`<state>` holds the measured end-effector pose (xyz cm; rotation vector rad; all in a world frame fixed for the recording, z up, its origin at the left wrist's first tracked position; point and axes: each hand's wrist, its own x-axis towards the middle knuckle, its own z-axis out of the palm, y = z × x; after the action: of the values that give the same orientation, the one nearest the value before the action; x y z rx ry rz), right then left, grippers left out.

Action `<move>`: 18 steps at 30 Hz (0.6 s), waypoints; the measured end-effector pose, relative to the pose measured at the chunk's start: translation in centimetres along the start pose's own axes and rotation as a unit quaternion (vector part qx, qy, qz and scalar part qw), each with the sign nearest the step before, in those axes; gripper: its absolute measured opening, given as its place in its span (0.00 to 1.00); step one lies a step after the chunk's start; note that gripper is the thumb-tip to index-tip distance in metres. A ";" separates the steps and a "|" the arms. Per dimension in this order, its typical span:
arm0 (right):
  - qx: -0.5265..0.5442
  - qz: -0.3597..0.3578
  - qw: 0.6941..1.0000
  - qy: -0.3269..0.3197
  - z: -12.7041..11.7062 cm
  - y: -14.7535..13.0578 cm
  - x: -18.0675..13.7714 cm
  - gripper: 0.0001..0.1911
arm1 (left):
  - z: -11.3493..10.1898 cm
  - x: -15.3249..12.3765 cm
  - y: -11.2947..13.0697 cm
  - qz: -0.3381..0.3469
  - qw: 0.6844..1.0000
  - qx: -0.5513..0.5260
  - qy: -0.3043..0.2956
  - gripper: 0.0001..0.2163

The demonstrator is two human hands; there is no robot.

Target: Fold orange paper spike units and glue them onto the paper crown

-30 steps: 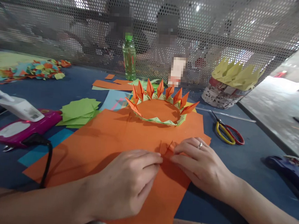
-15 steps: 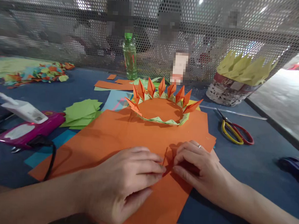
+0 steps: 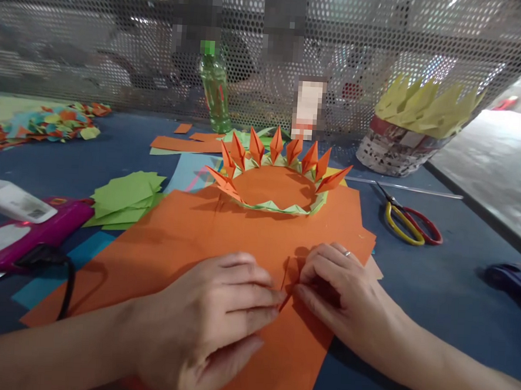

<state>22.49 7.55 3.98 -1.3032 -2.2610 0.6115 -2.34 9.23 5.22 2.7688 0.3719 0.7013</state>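
Between my two hands lies a small folded piece of orange paper [image 3: 293, 272], partly hidden by the fingers. My right hand [image 3: 341, 282], with a ring on it, pinches the piece from the right. Fingers stretched and thumb apart, my left hand [image 3: 218, 316] rests its fingertips by the piece's left edge. Both hands are over large orange paper sheets [image 3: 187, 237]. Beyond them stands a paper ring [image 3: 271, 206], light green at its base, with several pointed orange folded pieces [image 3: 277, 146] around its far side and ends.
On the left are green paper squares [image 3: 128, 196], a magenta device [image 3: 69, 218] with a white plug, and paper scraps [image 3: 53, 122]. A green bottle [image 3: 214, 95] stands by the mesh panel [image 3: 132, 46]. Scissors [image 3: 406, 221] and a paper basket [image 3: 393, 145] are on the right.
The view has shifted slightly, so the plug and green squares appear farther left. Both hands keep nearly the same pose; my left fingertips sit slightly farther from my right hand.
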 end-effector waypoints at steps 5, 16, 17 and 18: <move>-0.015 -0.001 1.000 0.011 0.3 -0.1 0.3 0.09 | 0.1 0.4 -0.4 0.008 0.999 -0.053 0.006 0.14; -0.013 -0.006 1.000 0.014 0.4 0.2 0.0 0.09 | -0.2 0.4 -0.3 -0.007 0.999 -0.028 -0.036 0.16; -0.011 -0.005 1.000 0.013 0.4 0.2 0.0 0.09 | -0.1 0.4 -0.3 -0.013 0.999 -0.029 -0.044 0.16; -0.010 -0.003 1.000 0.012 0.4 0.2 0.1 0.09 | -0.1 0.4 -0.3 -0.019 0.998 -0.032 -0.051 0.16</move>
<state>22.34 7.63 3.58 -1.3045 -2.2570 0.5706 -2.12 9.65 5.36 2.7175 0.3727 0.5508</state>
